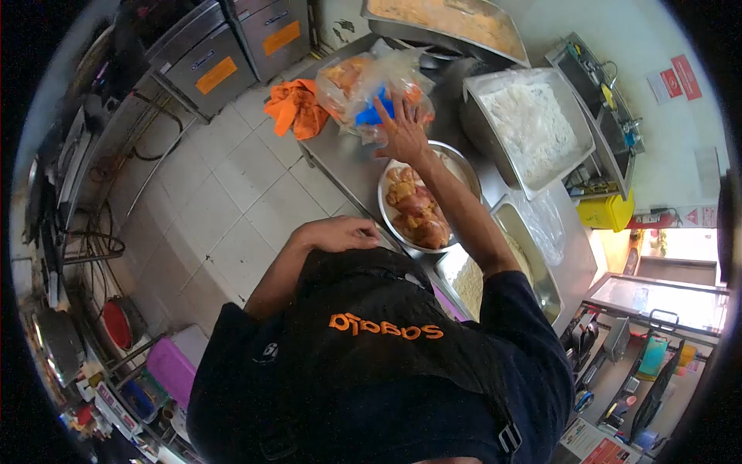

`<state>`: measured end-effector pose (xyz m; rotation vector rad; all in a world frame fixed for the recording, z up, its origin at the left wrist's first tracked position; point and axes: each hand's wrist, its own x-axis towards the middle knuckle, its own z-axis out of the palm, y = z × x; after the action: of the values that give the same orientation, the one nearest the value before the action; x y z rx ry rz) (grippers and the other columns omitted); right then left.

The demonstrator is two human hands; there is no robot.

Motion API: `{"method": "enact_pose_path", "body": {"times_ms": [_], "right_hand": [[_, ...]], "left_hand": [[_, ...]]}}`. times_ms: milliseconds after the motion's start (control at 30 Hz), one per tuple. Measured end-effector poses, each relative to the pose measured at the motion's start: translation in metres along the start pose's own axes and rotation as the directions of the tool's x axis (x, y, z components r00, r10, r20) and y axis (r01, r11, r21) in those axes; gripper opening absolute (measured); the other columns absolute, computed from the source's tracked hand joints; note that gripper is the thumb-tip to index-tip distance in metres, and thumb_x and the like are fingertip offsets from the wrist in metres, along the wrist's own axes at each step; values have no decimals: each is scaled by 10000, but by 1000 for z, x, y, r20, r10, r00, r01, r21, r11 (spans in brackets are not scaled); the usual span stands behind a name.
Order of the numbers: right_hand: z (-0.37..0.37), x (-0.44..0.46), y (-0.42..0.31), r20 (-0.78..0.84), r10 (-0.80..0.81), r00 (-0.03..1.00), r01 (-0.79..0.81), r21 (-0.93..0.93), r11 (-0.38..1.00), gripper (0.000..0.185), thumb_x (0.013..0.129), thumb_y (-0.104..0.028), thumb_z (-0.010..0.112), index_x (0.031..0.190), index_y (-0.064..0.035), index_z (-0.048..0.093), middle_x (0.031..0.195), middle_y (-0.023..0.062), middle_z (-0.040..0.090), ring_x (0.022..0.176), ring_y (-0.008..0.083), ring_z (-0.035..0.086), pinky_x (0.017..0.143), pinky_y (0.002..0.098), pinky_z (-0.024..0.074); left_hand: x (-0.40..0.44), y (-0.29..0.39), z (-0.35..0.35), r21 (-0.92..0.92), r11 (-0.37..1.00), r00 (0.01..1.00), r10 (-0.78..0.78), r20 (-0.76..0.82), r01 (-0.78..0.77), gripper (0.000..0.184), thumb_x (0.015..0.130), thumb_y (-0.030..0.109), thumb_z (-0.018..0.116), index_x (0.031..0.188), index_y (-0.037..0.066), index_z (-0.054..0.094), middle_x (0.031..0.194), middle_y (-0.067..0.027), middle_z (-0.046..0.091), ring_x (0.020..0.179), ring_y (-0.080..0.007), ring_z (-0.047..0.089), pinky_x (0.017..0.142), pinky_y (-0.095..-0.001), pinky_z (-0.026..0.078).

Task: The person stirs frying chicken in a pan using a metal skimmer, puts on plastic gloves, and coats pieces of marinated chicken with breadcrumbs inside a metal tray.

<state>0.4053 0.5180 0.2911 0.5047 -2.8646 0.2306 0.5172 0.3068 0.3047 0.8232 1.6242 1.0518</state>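
My right hand (405, 133) reaches forward with its fingers spread over a clear plastic bag (386, 73) with orange-coloured contents. Something bright blue (372, 113) shows beside its fingers; its kind is unclear. Beneath my right forearm stands a round metal bowl (384, 203) holding raw, orange-tinted chicken pieces (417, 207). My left hand (340, 233) is at my waist in front of the black apron (371, 309), fingers loosely bent, with nothing seen in it. It is left of the bowl and apart from it.
A deep metal pan of white flour (529, 116) stands at right, and a tray of pale crumbs (468, 288) lies nearer me. At the back is a large pan of orange liquid (448, 19). An orange cloth (296, 107) hangs at the table's left corner. A sink (595, 100) is far right.
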Motion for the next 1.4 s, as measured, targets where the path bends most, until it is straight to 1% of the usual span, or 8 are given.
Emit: {"method": "enact_pose_path", "body": {"times_ms": [100,233,267,367,1033,1233,1300,1400], "right_hand": [[15,24,-7,149,9,989,-7,-18,1000,867,560,-334,762,1308,-254,331,1353,231,242,1228,432,292,948,579,293],[20,46,5,328,84,941,-120,91,989,634,661,-236,694,1236,-250,429,1190,219,464,947,388,567,776,480,482],[19,47,10,290,30,957,-53,72,996,538,689,-170,644,1198,-223,478,962,208,587,843,347,609,720,410,514],[47,45,30,211,-10,977,-2,59,998,500,664,-191,668,1145,-177,535,888,179,620,858,314,610,751,391,503],[-105,82,63,-112,223,968,-163,394,905,340,648,-334,721,923,-142,666,746,109,642,666,236,631,613,327,492],[-180,25,96,-446,433,783,-66,633,771,338,653,-226,710,960,-97,650,735,108,638,640,171,617,604,294,481],[-226,-30,118,-510,519,686,-320,429,845,326,653,-246,706,929,-83,646,775,144,644,676,238,628,622,316,480],[-280,-110,135,-723,517,458,-382,364,849,269,688,-228,707,869,-41,638,652,13,610,554,67,470,507,266,400]], "left_hand": [[-36,-22,-21,-185,983,985,-28,-172,-4,316,892,276,516,1087,27,524,1014,-60,575,901,-148,546,802,-286,439],[-61,-53,-38,-351,935,954,-52,-296,-58,311,895,275,512,1084,29,519,1007,-47,569,885,-131,537,786,-283,442],[-65,-52,-42,-363,931,933,-105,-343,-28,307,894,276,513,1087,37,516,1004,-42,567,885,-127,537,778,-282,443],[-64,-53,-49,-375,927,901,-164,-402,1,297,894,278,514,1089,54,509,1010,-27,558,887,-124,534,764,-282,441],[-44,-44,-52,-333,943,907,-151,-394,13,321,881,310,529,1091,66,521,987,-10,556,891,-114,524,768,-276,425],[-35,-47,-47,-317,948,924,-117,-363,-4,273,894,247,518,1067,37,528,909,-15,554,827,-100,509,743,-243,418],[-29,-42,-44,-345,933,909,-231,-346,106,284,897,260,509,1075,39,523,923,-21,561,848,-106,524,753,-251,419],[-23,-39,-42,-278,943,918,-265,-297,182,293,900,266,499,1092,45,517,972,-43,572,884,-124,538,776,-269,425]]}}
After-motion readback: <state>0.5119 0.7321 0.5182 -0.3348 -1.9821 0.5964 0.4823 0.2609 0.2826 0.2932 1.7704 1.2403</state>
